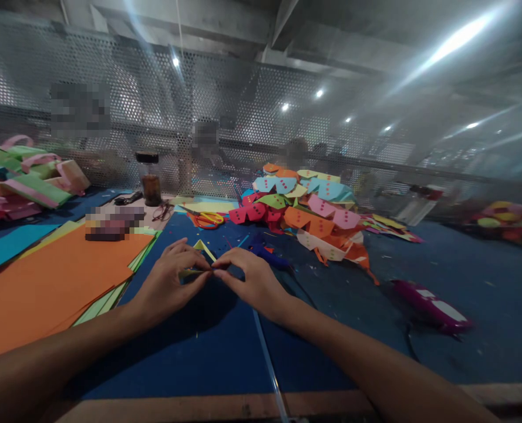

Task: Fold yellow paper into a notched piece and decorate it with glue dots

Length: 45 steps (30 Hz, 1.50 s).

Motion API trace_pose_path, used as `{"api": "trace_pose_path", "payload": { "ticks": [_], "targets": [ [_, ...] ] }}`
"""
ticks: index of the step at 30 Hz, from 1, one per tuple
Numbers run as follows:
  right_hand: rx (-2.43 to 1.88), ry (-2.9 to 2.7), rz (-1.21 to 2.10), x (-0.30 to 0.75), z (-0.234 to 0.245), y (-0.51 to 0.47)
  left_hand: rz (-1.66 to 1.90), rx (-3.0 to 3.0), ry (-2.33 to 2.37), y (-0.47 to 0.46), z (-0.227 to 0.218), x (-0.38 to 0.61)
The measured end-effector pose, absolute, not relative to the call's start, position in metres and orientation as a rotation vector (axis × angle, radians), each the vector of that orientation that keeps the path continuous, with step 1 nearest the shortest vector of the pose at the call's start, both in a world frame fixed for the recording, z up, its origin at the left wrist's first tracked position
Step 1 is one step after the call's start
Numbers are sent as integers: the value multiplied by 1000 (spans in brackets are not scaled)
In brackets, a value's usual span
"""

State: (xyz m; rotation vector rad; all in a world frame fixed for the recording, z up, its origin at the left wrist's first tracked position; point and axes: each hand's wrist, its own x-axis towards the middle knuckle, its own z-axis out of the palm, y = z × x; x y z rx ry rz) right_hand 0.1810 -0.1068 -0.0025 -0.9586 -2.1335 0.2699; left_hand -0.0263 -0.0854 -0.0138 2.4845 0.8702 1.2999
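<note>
Between my two hands is a small folded piece of yellow paper [204, 251], held just above the blue table. My left hand [172, 273] pinches it from the left, thumb and fingers closed on its lower edge. From the right, my right hand [247, 273] has thumb and forefinger pressed together at the paper's corner. The fingertips of both hands nearly meet there, and they hide part of the fold. Just beyond my right hand lies a blue glue gun [272, 255]. Orange-handled scissors [208, 220] rest behind my hands.
Orange paper sheets [67, 276] lie at left, with a pixelated object on them. A jar [150, 179] stands behind. Colourful folded paper shapes [309, 205] are heaped at centre right. A purple device [432, 306] lies at right; a clear glue stick [269, 358] lies in front.
</note>
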Motion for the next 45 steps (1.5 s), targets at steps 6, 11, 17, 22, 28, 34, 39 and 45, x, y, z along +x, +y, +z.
{"api": "trace_pose_path", "payload": {
  "ticks": [6,11,17,22,28,34,39,45],
  "targets": [
    [-1054,-2044,545,179,4,-107,1288,2483,874,-85,-14,-26],
    [-1108,-1978,748,178,4,-105,1303,2481,853,-84,-15,-26],
    [-1175,-1879,1032,178,4,-102,1297,2519,831,-84,-15,-26],
    [-1205,-1823,1191,178,7,-103,1284,2548,831,-85,-14,-26],
    [-1157,-1819,1316,179,3,-100,1291,2564,824,-83,-17,-26],
    [-1127,-1778,1431,180,0,-98,1268,2564,804,-85,-15,-25],
    [-1125,-1739,1474,180,1,-99,1219,2552,800,-86,-13,-25],
    [-1149,-1713,1518,179,3,-101,1177,2530,793,-87,-14,-25]
  ]
}}
